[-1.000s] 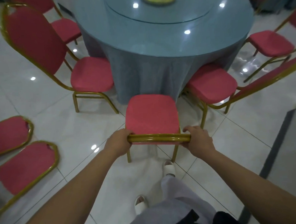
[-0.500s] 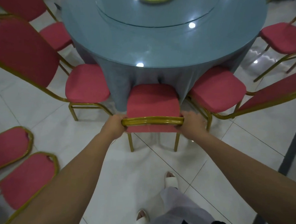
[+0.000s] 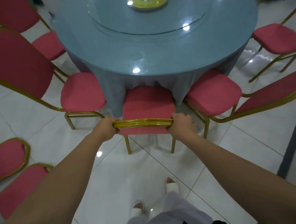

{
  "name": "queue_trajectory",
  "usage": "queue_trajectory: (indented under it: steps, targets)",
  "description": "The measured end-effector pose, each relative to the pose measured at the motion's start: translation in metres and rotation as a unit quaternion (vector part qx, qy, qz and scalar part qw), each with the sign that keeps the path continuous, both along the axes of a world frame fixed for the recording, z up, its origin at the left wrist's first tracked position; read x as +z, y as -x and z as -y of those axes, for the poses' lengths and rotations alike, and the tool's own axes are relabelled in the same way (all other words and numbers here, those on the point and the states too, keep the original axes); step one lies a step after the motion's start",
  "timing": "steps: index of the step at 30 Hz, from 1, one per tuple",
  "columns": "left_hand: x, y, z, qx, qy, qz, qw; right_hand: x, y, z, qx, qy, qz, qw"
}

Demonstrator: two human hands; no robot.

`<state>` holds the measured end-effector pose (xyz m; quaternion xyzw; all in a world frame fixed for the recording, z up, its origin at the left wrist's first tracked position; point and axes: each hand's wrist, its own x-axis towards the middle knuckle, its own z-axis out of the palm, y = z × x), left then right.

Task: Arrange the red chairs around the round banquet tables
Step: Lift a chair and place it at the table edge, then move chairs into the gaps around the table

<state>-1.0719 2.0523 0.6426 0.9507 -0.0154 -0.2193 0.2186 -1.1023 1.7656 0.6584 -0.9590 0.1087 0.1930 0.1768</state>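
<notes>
- The red chair (image 3: 147, 103) stood at the near edge of the round table (image 3: 158, 49), seat facing the table and backrest toward the person. The seat's front edge lay against the hanging cloth (image 3: 109, 89).
- Its top rail (image 3: 143, 123) ran left to right across the view, square to the line from person to table.
- The left hand (image 3: 106, 127) had its grip curled round the rail's left end. The right hand (image 3: 182, 125) had its grip curled round the right end, its fingers slightly blurred.
- The chair sat between the left chair (image 3: 82, 91) and the right chair (image 3: 213, 92), near both and touching neither.
- Seat: a padded red fabric cushion, roughly square with rounded corners. Frame: glossy gold tubular metal, with two straight rear legs on the floor (image 3: 146, 170).
- The table was round, under grey-blue cloth with a reflective top, and carried a circular glass turntable (image 3: 140, 20).
- The floor was glossy white tile with dark joints.
</notes>
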Motion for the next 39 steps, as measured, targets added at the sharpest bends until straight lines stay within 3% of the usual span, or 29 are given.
queue_trajectory:
  steps: [8,11,15,19,23,28,39]
  targets:
    - [0.018,0.031,-0.009,-0.038,-0.015,-0.029,0.999,0.008,0.038,-0.007,-0.008,-0.047,-0.019,0.999]
    - [0.021,0.039,-0.002,-0.055,-0.001,-0.023,0.998,0.020,0.063,-0.006,0.000,-0.074,0.043,0.996]
    - [0.044,0.062,0.049,-0.141,0.038,0.062,0.987,0.047,0.117,0.001,-0.071,-0.217,0.082,0.970]
    - [0.069,0.103,0.129,-0.214,0.136,0.130,0.959,0.053,0.186,0.042,-0.200,-0.248,0.124,0.940]
    - [0.074,0.137,0.204,-0.253,0.242,0.028,0.936,0.035,0.245,0.099,-0.339,-0.257,0.170,0.889]
    - [0.057,0.163,0.307,-0.240,0.257,-0.084,0.932,0.010,0.275,0.180,-0.412,-0.264,0.196,0.850]
    - [0.049,0.142,0.548,-0.247,0.233,-0.087,0.937,0.014,0.288,0.424,-0.447,-0.275,0.248,0.814]
